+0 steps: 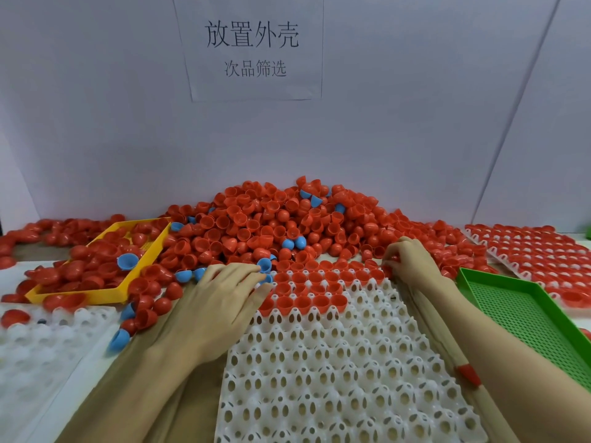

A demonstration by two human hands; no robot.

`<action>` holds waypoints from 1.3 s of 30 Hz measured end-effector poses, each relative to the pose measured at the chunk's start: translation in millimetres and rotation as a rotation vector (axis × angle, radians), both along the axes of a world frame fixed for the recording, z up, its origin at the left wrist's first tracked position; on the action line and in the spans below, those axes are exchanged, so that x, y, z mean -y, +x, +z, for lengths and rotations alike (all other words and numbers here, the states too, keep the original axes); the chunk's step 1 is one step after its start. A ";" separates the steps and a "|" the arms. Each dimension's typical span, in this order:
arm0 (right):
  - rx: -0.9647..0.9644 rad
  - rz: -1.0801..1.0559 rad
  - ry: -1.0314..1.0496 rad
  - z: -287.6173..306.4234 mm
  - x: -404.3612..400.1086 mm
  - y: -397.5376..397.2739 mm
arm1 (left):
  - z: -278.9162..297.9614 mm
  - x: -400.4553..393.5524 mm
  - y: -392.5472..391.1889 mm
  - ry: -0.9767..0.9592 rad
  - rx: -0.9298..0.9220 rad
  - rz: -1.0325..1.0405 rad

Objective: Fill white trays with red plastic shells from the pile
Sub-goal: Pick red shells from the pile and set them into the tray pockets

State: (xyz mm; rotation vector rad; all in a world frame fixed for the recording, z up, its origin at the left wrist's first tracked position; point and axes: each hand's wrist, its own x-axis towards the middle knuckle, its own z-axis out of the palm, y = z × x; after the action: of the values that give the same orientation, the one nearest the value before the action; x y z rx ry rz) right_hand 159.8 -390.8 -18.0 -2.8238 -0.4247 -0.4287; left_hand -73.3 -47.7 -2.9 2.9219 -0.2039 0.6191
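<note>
Hundreds of red shells form a pile [271, 225] against the back wall, spilling toward the white tray [345, 362] in front of me, whose far rows already hold shells. My left hand [217, 302] lies flat with straight fingers at the tray's left edge, and my right hand [409, 260] pinches a red shell [395, 259] at its far right corner.

Yellow tray [80, 295], green tray [524, 318], blue shells [128, 262], paper sign [252, 46]
</note>
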 end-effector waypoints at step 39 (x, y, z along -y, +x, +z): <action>-0.199 0.423 0.362 23.1 -15.6 -116.3 | 13.0 51.2 -17.6 -0.009 0.119 -0.302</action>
State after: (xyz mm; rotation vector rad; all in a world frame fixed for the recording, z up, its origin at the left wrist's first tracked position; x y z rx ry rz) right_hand 43.5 -375.1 5.1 -2.3156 -0.7895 -0.1180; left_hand -90.8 -98.9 10.1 2.7654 -0.6390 0.7379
